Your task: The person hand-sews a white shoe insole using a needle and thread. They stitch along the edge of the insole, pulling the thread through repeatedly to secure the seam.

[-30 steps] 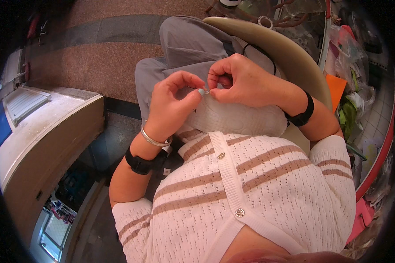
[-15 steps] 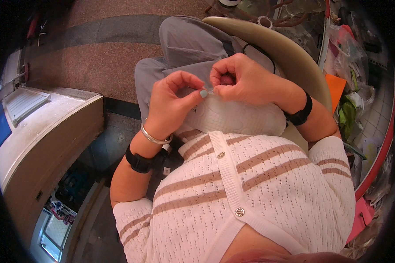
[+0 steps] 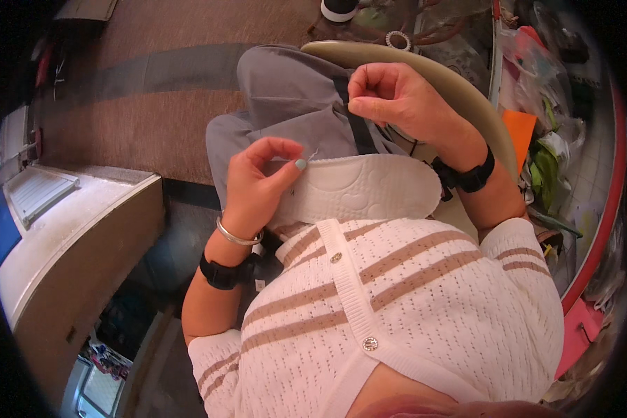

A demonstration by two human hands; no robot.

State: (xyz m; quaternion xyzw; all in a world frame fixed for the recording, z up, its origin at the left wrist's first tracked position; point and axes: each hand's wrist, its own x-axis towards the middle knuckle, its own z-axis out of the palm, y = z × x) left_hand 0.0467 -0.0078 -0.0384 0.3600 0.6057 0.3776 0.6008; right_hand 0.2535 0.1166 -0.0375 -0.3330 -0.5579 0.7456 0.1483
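A white quilted pad (image 3: 376, 184), long with a rounded end and stitched curves, lies across my lap against my striped knit top. My left hand (image 3: 254, 177) is at the pad's left part, thumb and forefinger pinched together at its far edge. A short white thread (image 3: 314, 154) sticks out from those fingertips. Raised above my right thigh, away from the pad, my right hand (image 3: 397, 97) has thumb and forefinger pressed together. Whatever it pinches, if anything, is too fine to make out.
I sit in a beige round-backed chair (image 3: 467, 90). To the right are plastic bags (image 3: 536, 59), an orange sheet (image 3: 517, 136) and a pink item (image 3: 578, 334). A pale counter (image 3: 83, 230) stands at the left. A white coiled ring (image 3: 398, 40) lies beyond the chair.
My right hand has moved up and away from the left, which stays pinched near the pad's edge. The hands were together at the thread before; more of the pad now shows.
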